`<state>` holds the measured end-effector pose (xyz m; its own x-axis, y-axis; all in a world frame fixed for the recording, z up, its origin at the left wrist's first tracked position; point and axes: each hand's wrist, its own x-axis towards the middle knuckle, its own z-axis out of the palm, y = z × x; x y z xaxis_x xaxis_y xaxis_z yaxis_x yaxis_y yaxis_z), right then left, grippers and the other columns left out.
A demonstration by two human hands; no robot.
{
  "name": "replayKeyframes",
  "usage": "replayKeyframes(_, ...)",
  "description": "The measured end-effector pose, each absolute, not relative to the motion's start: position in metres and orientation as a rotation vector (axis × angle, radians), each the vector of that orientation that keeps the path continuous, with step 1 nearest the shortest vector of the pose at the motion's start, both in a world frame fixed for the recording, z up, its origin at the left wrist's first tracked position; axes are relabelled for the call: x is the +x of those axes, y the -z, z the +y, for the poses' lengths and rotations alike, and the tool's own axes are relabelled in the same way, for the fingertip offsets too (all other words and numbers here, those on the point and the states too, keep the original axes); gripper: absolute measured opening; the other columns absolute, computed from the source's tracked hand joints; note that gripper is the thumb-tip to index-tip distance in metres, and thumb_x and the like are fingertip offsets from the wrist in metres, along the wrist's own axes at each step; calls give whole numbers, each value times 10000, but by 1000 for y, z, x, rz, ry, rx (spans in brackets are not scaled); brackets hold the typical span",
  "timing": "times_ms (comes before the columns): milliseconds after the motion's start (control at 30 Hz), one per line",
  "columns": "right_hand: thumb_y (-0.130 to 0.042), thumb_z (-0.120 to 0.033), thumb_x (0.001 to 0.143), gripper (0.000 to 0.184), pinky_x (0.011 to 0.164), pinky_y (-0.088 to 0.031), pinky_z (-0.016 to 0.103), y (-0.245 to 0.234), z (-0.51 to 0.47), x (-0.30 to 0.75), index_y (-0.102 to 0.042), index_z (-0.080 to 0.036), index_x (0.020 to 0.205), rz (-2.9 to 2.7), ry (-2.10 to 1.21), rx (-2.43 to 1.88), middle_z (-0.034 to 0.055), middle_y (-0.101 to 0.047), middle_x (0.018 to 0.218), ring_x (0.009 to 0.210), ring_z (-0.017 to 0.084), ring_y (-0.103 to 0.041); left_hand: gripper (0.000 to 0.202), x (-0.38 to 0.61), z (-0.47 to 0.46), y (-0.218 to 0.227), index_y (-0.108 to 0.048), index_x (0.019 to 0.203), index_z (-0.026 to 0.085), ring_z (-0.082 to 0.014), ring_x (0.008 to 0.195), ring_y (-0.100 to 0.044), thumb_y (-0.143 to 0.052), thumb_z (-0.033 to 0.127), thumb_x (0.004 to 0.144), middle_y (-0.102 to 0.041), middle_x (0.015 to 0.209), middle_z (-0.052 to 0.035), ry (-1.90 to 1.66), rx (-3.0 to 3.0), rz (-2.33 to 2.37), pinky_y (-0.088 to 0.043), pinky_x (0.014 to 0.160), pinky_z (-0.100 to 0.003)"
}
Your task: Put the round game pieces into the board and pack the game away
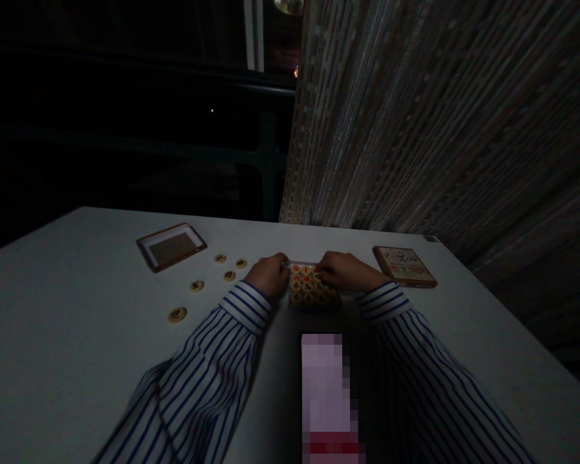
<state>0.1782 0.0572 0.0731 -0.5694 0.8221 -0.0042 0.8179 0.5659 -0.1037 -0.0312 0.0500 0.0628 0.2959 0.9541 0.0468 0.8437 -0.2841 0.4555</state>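
A small clear tray of round wooden game pieces (312,291) with red marks lies on the white table (77,361) in front of me. My left hand (269,273) is curled against the tray's left side, fingers closed at its far left corner. From the right, my right hand (341,269) reaches over the tray's far edge, fingers bent down onto the pieces. Both arms wear blue-striped white sleeves. Several loose round pieces (229,276) lie on the table left of my left hand, one (177,314) nearer the front.
An open box half with a brown rim (171,247) lies at the far left of the table. A printed box lid (405,266) lies to the right of my right hand. A beaded curtain (439,116) hangs behind the table; the room is dark.
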Motion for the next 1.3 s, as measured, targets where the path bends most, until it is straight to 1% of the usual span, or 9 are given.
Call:
replayKeyframes(133, -476, -225, 758, 273, 763, -373, 259, -73, 56, 178, -632, -234, 983, -2747, -160, -1408, 57, -602, 968, 911, 182, -543, 337, -31, 50, -63, -548, 1064, 161, -227, 909, -591, -425, 267, 769, -650, 971, -113, -431, 2243, 1610, -433, 786, -311)
replayKeyframes(233, -465, -213, 759, 277, 759, -369, 255, -75, 56, 177, -635, -236, 977, -2759, -176, -1406, 56, -600, 963, 911, 179, -538, 331, -31, 50, -63, -548, 1063, 172, -217, 898, -594, -428, 271, 771, -653, 963, -102, -422, 2251, 1617, -437, 775, -298)
replayKeyframes(433, -453, -231, 768, 287, 761, -358, 254, -79, 54, 175, -633, -231, 992, -2794, -205, -1464, 60, -600, 973, 921, 184, -529, 318, -31, 49, -62, -546, 1058, 181, -198, 906, -593, -430, 286, 781, -652, 966, -86, -422, 2261, 1642, -437, 780, -283)
replayKeyframes(667, -459, -230, 763, 310, 778, -352, 259, -82, 53, 175, -619, -247, 1029, -2797, -219, -1489, 56, -593, 1008, 947, 191, -522, 320, -32, 50, -61, -544, 1057, 181, -206, 898, -597, -418, 287, 782, -652, 967, -86, -416, 2253, 1637, -444, 769, -296)
replayKeyframes(867, -455, -228, 768, 303, 777, -354, 268, -82, 53, 175, -621, -239, 1021, -2794, -219, -1492, 59, -595, 1009, 960, 193, -521, 324, -32, 50, -61, -544, 1054, 174, -213, 893, -598, -416, 274, 773, -653, 962, -94, -421, 2270, 1634, -447, 772, -311)
replayKeyframes(1000, -456, -236, 774, 314, 799, -358, 272, -81, 54, 176, -604, -227, 1050, -2748, -187, -1495, 63, -586, 1027, 961, 187, -522, 320, -33, 50, -61, -542, 1056, 181, -205, 884, -601, -427, 279, 773, -655, 952, -85, -407, 2281, 1640, -447, 771, -304)
replayKeyframes(1133, -450, -243, 787, 286, 796, -367, 273, -82, 56, 180, -619, -227, 1017, -2727, -152, -1486, 58, -594, 998, 929, 178, -536, 312, -33, 50, -60, -544, 1049, 182, -207, 893, -598, -425, 276, 777, -655, 951, -84, -434, 2290, 1642, -447, 771, -305)
replayKeyframes(1300, -431, -232, 804, 263, 795, -370, 263, -92, 53, 182, -624, -198, 980, -2668, -47, -1472, 61, -604, 976, 904, 167, -544, 310, -33, 48, -63, -543, 1056, 184, -196, 890, -600, -429, 265, 780, -658, 943, -77, -433, 2284, 1651, -447, 774, -293)
